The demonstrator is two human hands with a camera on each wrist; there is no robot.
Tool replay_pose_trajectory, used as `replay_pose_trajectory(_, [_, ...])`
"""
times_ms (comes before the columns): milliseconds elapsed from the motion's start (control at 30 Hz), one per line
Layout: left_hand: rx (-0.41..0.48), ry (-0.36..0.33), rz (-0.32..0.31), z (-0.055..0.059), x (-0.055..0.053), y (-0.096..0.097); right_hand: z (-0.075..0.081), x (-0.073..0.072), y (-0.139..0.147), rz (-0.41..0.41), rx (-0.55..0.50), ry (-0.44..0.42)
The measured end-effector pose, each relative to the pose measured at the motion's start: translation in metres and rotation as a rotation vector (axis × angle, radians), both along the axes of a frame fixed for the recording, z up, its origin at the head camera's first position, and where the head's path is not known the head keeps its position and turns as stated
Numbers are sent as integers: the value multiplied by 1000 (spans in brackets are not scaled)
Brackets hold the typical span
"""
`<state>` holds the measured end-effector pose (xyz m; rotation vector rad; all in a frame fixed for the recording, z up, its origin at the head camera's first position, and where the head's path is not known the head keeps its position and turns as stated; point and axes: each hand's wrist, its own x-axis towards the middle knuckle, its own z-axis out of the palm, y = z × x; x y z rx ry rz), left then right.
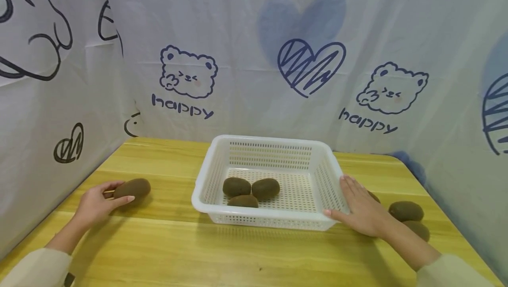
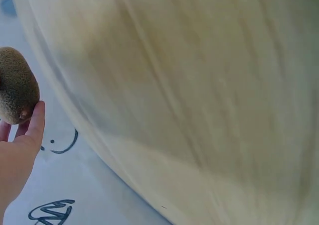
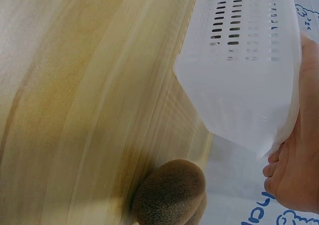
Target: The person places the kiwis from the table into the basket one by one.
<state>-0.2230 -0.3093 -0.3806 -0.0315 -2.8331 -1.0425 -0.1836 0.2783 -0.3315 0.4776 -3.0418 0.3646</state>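
Near the desk's left edge, left fingers pinched a kiwi; right fingers, straight, touched the basket by the back edge. Moving the kiwi seemed the step, next likely needing a steady grip.

A table with a yellow wood-grain surface was enclosed at the rear and at both sides by white cloth. The cloth was printed with line-drawn bears, hearts and the word "happy". Creases were visible in the cloth; soft shadows were cast on the table.
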Motion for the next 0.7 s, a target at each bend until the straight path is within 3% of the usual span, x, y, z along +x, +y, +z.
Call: replay_pose_trajectory(700, [84,25,-53,18,1,35,0,0,-1,-3,2,-1])
